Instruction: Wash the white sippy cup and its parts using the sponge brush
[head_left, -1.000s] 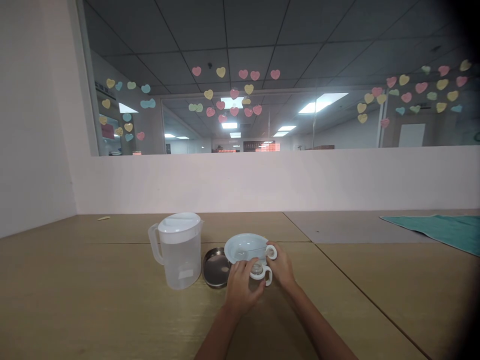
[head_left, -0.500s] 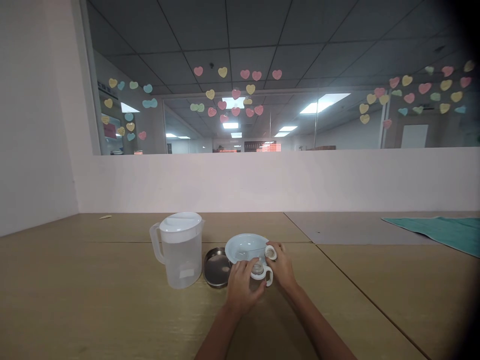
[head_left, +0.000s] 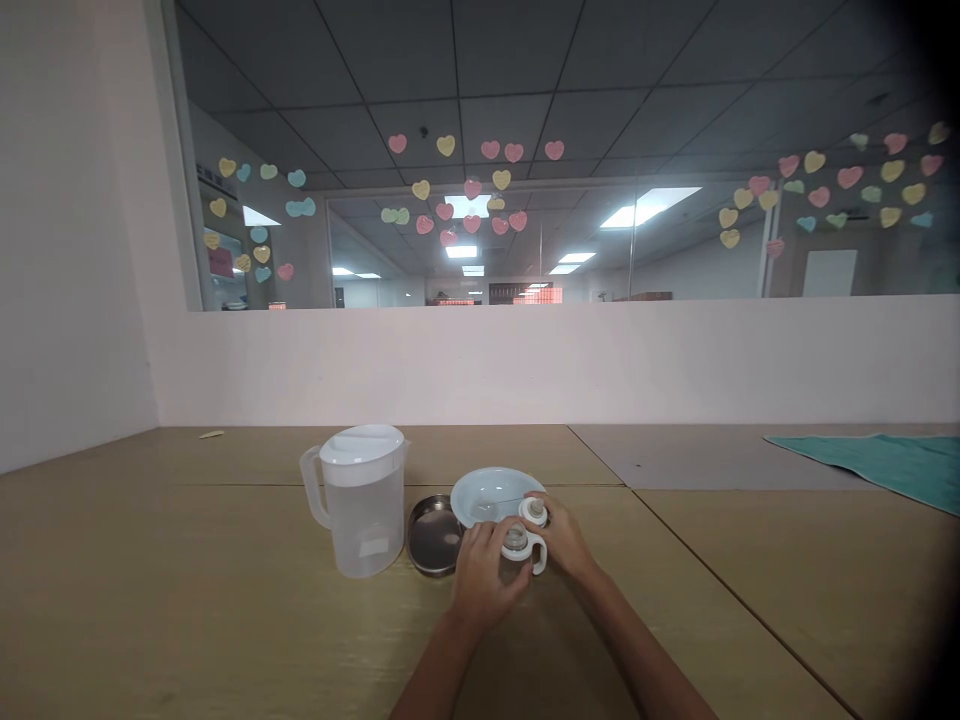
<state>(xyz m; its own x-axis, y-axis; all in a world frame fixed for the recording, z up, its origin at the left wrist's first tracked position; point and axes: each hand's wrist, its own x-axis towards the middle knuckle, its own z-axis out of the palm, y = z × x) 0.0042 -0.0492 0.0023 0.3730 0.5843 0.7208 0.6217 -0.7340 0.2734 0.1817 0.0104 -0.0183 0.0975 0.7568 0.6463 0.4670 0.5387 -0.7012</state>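
Note:
My left hand (head_left: 486, 578) is closed round a small clear bottle (head_left: 517, 545) with a white side handle. The bottle stands upright, its round neck uncovered, and the fingers hide most of its body. Just above and to the right, my right hand (head_left: 562, 537) pinches a white bottle lid (head_left: 533, 511) with a pale nub on top. Lid and neck are close together, but I cannot tell whether they touch. Behind the hands sits a pale blue bowl (head_left: 480, 490); a thin line crosses its inside, too fine to identify.
Left of my hands are a round metal dish (head_left: 435, 538) and a lidded translucent pitcher (head_left: 366, 515), its handle to the left. A green cloth (head_left: 892, 462) lies at the far right of the table (head_left: 225, 600). A wall (head_left: 525, 365) with a window rises behind.
My right hand has turned the lid so its nub side shows, and brought it slightly left, nearer the bottle neck. The left hand and bottle have stayed in place.

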